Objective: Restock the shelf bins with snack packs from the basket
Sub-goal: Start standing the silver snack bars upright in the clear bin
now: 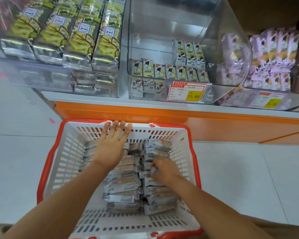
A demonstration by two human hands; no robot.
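While curled down into the right-hand row of packs (155, 171), right hand (164, 171) pinches at one or two, fingertips buried, so exact hold cannot be told. Just left, left hand (110, 149) lies flat and spread over the other row, fingertips touching far rim of basket (47, 163). Packs all around the grip, two rows, nearly full. Up beyond the rim, clear bin (179, 49) mostly bare: one front row, small stack behind, much room. Judged early: restocking barely started, almost whole basket left to move.
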